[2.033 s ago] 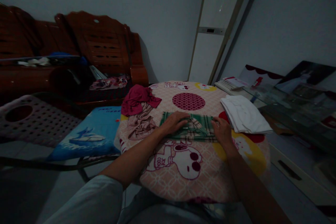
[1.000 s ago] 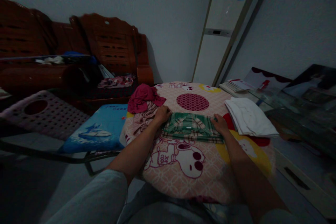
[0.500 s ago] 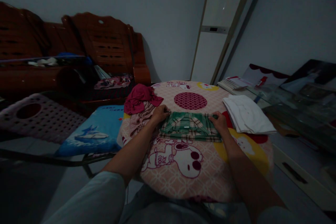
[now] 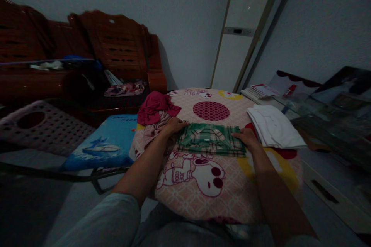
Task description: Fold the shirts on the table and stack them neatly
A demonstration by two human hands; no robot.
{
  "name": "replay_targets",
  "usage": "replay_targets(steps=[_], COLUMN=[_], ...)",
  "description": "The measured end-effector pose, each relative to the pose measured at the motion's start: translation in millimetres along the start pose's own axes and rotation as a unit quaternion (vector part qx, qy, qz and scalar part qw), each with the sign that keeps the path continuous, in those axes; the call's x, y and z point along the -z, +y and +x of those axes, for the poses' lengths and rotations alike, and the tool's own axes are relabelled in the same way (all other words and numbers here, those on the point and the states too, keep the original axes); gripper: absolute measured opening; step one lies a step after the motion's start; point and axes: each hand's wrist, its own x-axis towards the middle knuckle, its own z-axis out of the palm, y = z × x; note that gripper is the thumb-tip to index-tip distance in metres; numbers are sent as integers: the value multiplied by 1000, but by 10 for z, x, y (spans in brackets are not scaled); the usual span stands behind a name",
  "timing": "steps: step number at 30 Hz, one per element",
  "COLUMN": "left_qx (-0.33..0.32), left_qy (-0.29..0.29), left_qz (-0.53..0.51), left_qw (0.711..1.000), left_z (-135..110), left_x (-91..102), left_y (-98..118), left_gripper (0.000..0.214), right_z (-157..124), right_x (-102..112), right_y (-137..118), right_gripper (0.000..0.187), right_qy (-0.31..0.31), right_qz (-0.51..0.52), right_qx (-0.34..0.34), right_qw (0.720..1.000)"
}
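Observation:
A green plaid shirt (image 4: 210,141) lies folded into a flat rectangle on the round table, its collar part facing up. My left hand (image 4: 174,125) is at the shirt's far left corner, fingers closed on the cloth edge. At the right edge, my right hand (image 4: 248,139) rests with fingers stretched over the fabric, thumb and forefinger apart. Beyond my left hand sits a crumpled magenta cloth (image 4: 156,107) on a rumpled pinkish garment (image 4: 158,126). Folded white clothing (image 4: 274,125) lies to the right of my right hand.
A patterned pink tablecloth (image 4: 185,204) covers the table. To the left are a blue cushion (image 4: 104,142) and a woven chair back (image 4: 43,131). Carved wooden seating (image 4: 116,46) stands behind. A glass-topped cabinet (image 4: 321,112) with papers is at the right.
My right hand has slid slightly down and right from the shirt's far right corner, and its pinch has loosened. My left hand has shifted slightly left. The shirt stays nearly in place.

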Motion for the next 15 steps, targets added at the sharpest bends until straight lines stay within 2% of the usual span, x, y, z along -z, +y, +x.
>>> replay_targets(steps=[2, 7, 11, 15], left_qx=[-7, -15, -5, 9], left_qy=[-20, -26, -35, -79], left_qz=[-34, -79, -110, -127], left_qw=[999, 996, 993, 989], left_z=[-13, -37, -57, -77], left_x=[15, 15, 6, -4], left_y=[-19, -33, -51, -85], left_gripper=[46, 44, 45, 44], right_z=[-40, -114, -130, -153], right_x=[18, 5, -24, -21], right_y=[-51, -134, -85, -43], right_gripper=[22, 27, 33, 30], right_qy=[-13, 45, -1, -48], right_qz=[2, 103, 226, 280], right_qx=[-21, -31, -90, -135], right_qw=[1000, 993, 970, 949])
